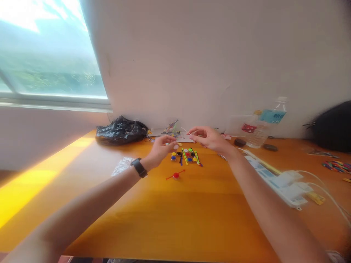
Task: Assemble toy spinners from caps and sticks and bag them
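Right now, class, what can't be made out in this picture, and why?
All in the head view:
Pale piece by the left hand: too small and blurred to tell whether gripped.
White stick: one end hidden by the right hand.
Blue label: writing too blurred to read.
Black object: cut off by the right edge.

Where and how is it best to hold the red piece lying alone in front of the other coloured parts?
Pinch the red piece at its round middle, probably from the near side: its two ends look thin, and the coloured parts lie beyond.
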`<state>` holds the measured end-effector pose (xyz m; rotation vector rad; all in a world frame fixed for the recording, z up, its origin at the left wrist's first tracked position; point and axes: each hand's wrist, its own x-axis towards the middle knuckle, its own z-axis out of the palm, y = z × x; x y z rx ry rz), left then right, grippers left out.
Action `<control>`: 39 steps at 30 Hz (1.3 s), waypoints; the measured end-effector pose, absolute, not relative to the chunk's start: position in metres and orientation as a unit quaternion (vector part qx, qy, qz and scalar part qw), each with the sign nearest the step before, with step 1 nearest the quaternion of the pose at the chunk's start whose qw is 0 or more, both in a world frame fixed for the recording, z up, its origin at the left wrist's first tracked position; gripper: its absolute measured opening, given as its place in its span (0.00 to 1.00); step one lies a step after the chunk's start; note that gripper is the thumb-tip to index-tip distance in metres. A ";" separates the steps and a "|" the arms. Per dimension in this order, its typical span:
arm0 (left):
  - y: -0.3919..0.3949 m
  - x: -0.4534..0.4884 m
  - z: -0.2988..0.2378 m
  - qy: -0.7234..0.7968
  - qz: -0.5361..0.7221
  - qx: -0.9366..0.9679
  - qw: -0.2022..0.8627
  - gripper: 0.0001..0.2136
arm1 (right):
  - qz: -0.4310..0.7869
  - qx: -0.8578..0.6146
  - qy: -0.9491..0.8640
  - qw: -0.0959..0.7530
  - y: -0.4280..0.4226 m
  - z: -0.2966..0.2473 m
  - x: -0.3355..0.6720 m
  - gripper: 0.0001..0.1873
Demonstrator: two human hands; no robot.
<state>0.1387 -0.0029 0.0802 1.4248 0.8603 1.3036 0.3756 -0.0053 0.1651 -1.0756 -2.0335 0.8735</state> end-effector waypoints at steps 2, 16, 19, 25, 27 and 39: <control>-0.030 0.126 0.089 0.329 0.510 0.532 0.590 0.14 | 0.387 -0.400 -0.764 0.327 -0.027 0.160 0.368 0.25; -0.120 0.132 0.047 0.390 0.331 0.525 0.680 0.20 | 0.556 -0.401 -0.582 0.437 -0.068 0.056 0.345 0.21; -0.106 0.136 0.037 0.403 0.319 0.564 0.647 0.22 | 0.551 -0.402 -0.575 0.452 -0.068 0.048 0.344 0.21; -0.075 0.136 0.038 0.399 0.354 0.611 0.585 0.23 | 0.542 -0.394 -0.594 0.446 -0.070 0.028 0.341 0.18; -0.074 0.133 0.037 0.387 0.364 0.610 0.588 0.22 | 0.538 -0.397 -0.594 0.448 -0.070 0.025 0.340 0.19; -0.088 0.123 0.029 0.375 0.409 0.604 0.572 0.20 | 0.470 -0.375 -0.694 0.397 -0.077 0.026 0.341 0.18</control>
